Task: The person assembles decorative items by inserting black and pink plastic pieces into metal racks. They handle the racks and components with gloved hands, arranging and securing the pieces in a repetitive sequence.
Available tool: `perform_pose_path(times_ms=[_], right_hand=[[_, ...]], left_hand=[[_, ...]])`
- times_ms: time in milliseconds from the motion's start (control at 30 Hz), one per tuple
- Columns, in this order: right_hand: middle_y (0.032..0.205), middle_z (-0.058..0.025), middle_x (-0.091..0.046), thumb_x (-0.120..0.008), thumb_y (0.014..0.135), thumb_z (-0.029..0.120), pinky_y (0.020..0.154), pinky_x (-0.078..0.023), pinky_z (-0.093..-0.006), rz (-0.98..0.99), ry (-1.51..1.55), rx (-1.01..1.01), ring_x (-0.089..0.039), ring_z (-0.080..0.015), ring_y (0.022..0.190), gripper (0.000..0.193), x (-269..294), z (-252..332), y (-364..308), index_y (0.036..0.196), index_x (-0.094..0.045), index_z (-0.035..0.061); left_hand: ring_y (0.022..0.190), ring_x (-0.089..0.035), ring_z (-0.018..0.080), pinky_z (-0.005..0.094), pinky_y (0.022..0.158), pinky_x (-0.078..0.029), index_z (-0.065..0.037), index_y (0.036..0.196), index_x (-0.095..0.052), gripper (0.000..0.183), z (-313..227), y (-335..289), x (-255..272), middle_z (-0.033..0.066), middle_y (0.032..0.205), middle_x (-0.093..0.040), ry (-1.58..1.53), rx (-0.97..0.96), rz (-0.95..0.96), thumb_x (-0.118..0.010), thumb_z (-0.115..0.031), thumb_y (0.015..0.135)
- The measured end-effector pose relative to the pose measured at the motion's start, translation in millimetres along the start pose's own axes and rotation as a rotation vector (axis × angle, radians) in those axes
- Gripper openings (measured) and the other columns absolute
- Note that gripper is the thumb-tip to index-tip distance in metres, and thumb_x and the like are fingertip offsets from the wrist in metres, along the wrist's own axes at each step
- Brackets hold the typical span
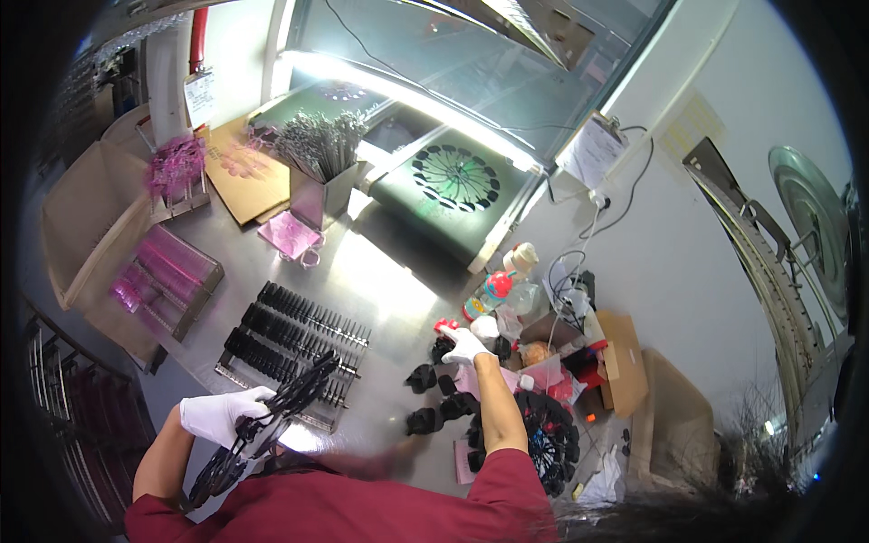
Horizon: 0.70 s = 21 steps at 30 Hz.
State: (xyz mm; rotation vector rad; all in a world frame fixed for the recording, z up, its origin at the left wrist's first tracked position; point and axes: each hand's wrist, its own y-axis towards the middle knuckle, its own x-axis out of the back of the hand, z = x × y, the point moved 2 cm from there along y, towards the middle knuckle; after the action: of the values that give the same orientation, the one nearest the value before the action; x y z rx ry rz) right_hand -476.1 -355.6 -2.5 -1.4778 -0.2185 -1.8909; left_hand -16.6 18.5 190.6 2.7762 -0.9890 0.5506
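Note:
My left hand [220,415], in a white glove, grips a black round wire rack [272,418] held on edge near my chest. My right hand [466,345], also gloved in white, reaches out over a cluster of small black pieces [433,396] on the steel table [380,281]; I cannot tell whether it holds one. A flat tray of black rods in rows [291,344] lies between the two hands. Another black round rack [549,441] rests by my right elbow.
A dark machine bed with a round black fixture [454,177] stands at the back. A metal bin of thin grey rods [319,172], pink parts in trays [167,276], bottles [498,285], cardboard boxes [625,362] and cables crowd the table.

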Motion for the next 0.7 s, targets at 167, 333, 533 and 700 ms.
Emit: perform_pose_path(times_ms=[167,333,533,700], right_hand=[[0.137,-0.0129,-0.071,-0.078,0.081,0.033,0.112,-0.051,-0.0415,0.084,-0.015,0.015,-0.066,-0.0343,0.128,0.064,-7.1,-24.5,31.5,0.143,-0.068,0.0221],[0.101,-0.0162,-0.078,-0.060,0.091,0.016,0.085,-0.061,-0.0495,-0.286,-0.154,-0.035,-0.075,-0.0343,0.104,0.036,-23.5,-22.4,24.4,0.123,-0.074,0.0233],[0.096,-0.0111,-0.069,-0.065,0.084,0.016,0.065,-0.058,-0.0516,-0.545,-0.444,0.079,-0.072,-0.0317,0.084,0.036,-35.1,47.5,-35.0,0.120,-0.069,0.0177],[0.111,-0.0133,-0.068,-0.070,0.078,0.013,0.080,-0.057,-0.0512,-0.430,-0.392,0.170,-0.069,-0.0349,0.102,0.056,7.1,57.7,-37.9,0.133,-0.065,0.0174]], left_hand=[[0.119,-0.060,0.0315,0.0434,0.104,-0.051,-0.013,0.108,-0.075,0.045,-2.0,-4.8,2.4,0.0124,0.130,-0.061,0.054,-0.030,-0.002,-0.101,-0.021,0.071],[0.119,-0.060,0.0312,0.0429,0.103,-0.051,-0.013,0.109,-0.075,0.048,-2.1,-8.5,1.8,0.0128,0.130,-0.062,0.047,0.000,-0.092,-0.101,-0.020,0.070],[0.128,-0.053,0.0320,0.0441,0.113,-0.042,-0.011,0.111,-0.075,0.044,1.6,-6.5,0.5,0.0118,0.130,-0.061,-0.021,0.072,-0.095,-0.096,-0.016,0.072],[0.130,-0.051,0.0332,0.0448,0.113,-0.042,-0.011,0.111,-0.075,0.044,-5.3,-3.5,6.9,0.0119,0.131,-0.060,0.000,0.087,-0.070,-0.095,-0.016,0.072]])
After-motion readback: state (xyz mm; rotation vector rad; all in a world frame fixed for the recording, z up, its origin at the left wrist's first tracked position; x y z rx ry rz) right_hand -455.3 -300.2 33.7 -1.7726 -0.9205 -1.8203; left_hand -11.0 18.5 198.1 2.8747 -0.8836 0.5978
